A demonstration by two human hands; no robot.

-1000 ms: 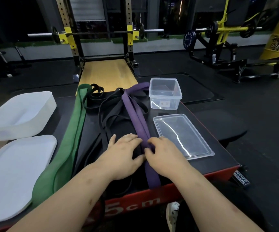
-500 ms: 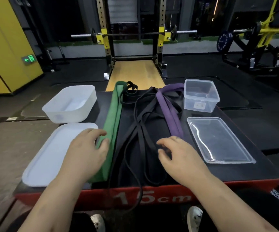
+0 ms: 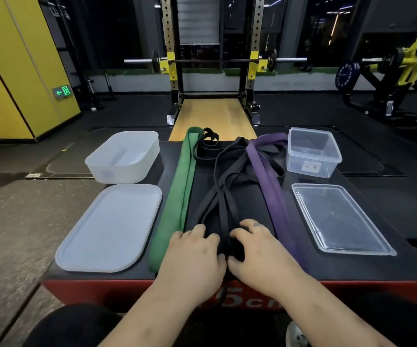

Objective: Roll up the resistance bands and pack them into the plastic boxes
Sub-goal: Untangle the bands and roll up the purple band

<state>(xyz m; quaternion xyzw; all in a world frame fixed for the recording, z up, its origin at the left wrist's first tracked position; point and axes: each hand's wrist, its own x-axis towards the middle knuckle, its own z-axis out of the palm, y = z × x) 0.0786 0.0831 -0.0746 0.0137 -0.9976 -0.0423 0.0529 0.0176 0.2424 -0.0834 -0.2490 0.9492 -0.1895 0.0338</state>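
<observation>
Three kinds of resistance bands lie lengthwise on a black-topped plyo box (image 3: 347,267): a wide green band (image 3: 177,196) on the left, several thin black bands (image 3: 223,189) tangled in the middle, and a purple band (image 3: 270,189) on the right. My left hand (image 3: 195,256) and my right hand (image 3: 260,251) sit side by side at the near end of the black bands, fingers curled, pinching that end between them. A white plastic box (image 3: 124,159) stands at the back left and a clear plastic box (image 3: 312,154) at the back right, both with nothing inside.
A white lid (image 3: 109,229) lies in front of the white box, a clear lid (image 3: 340,219) in front of the clear box. The plyo box has a red front face. Beyond it are a squat rack with a barbell (image 3: 215,61), a wooden platform and a yellow wall at left.
My left hand has come from the green band to the black bands, and my right hand has shifted left off the purple band's side. Both now meet at the black bands' near end.
</observation>
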